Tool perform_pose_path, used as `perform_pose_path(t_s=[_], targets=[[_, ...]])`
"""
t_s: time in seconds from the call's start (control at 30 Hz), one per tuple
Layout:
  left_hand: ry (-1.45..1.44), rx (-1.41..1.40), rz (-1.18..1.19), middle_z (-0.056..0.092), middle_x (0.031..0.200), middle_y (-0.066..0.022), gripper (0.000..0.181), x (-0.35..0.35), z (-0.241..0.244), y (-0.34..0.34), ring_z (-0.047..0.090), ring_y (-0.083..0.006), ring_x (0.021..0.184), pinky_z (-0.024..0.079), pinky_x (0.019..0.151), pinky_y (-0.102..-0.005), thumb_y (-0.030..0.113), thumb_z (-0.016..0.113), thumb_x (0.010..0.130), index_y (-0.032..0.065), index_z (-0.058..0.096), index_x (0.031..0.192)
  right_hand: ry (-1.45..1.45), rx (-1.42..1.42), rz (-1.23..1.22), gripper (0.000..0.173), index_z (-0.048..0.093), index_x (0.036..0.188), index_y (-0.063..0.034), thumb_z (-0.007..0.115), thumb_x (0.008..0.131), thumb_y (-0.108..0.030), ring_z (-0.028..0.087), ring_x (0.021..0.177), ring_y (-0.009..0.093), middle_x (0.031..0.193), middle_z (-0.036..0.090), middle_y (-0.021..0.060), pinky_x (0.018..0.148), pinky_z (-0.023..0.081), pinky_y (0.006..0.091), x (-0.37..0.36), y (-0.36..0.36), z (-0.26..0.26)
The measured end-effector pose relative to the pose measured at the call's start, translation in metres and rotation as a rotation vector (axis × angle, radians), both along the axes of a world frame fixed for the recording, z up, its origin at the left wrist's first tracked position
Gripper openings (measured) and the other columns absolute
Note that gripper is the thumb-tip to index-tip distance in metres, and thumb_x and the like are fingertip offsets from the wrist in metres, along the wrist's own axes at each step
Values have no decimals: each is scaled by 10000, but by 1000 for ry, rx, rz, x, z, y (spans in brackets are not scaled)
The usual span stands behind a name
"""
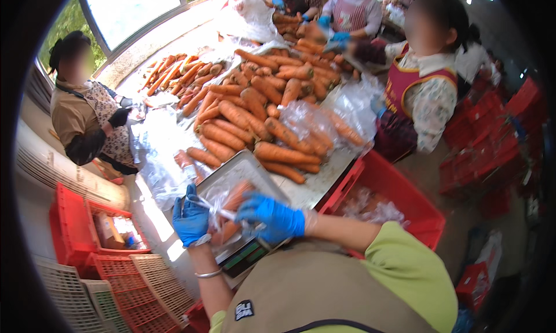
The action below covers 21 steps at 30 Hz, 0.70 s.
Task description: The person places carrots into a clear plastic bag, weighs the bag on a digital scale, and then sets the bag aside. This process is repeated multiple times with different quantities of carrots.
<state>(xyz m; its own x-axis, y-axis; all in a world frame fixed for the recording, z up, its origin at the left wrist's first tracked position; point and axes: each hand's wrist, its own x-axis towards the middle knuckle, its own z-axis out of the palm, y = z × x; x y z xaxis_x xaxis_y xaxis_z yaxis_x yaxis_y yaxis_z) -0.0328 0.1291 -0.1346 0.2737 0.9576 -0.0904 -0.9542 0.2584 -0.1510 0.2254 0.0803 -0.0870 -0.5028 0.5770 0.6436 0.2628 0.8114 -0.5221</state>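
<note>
A clear plastic bag of carrots (223, 233) rests over the metal pan of a weighing scale (269, 181), whose display edge (241, 257) faces me. My left hand (191, 218), in a blue glove, holds one twisted end of the bag's plastic. The other side is gripped by my right hand (271, 215), also gloved in blue and slightly blurred. Between both hands the plastic is drawn together into a knot-like twist. Just beyond the scale lies a large heap of loose carrots (256, 102) on the table.
A red crate (404, 215) holding bagged carrots stands at the table's right side. Clear plastic bags (160, 159) lie at the left. Red crates and plastic baskets (134, 285) sit lower left. Co-workers stand around the table, one at the right (430, 81), one at the left (87, 111).
</note>
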Motion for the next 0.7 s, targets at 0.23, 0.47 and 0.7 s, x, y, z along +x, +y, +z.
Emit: perform_pose_path(t_s=[0.23,0.47,0.7], targets=[[1012,294,67,636,1043,-129,302,50,53,-15,618,-145,762,504,685,-267,42,536,827,-40,592,1112,648,-1352,359,539,447,1276,8,357,959,-419,604,771,175,979,626,133,678,481,272,22,33,13],[1473,449,-282,666,909,-88,324,27,85,-30,606,-136,802,505,716,-271,-22,699,691,-50,638,1008,564,-1387,700,494,253,1417,-148,379,968,-310,530,1060,187,1165,534,140,929,437,331,-12,48,65],[1532,310,-103,612,793,-13,90,53,85,-34,527,-84,692,437,627,-229,50,628,773,17,613,855,69,-619,267,585,266,1407,-88,526,910,-250,608,904,238,1026,605,156,786,476,331,-28,42,78]])
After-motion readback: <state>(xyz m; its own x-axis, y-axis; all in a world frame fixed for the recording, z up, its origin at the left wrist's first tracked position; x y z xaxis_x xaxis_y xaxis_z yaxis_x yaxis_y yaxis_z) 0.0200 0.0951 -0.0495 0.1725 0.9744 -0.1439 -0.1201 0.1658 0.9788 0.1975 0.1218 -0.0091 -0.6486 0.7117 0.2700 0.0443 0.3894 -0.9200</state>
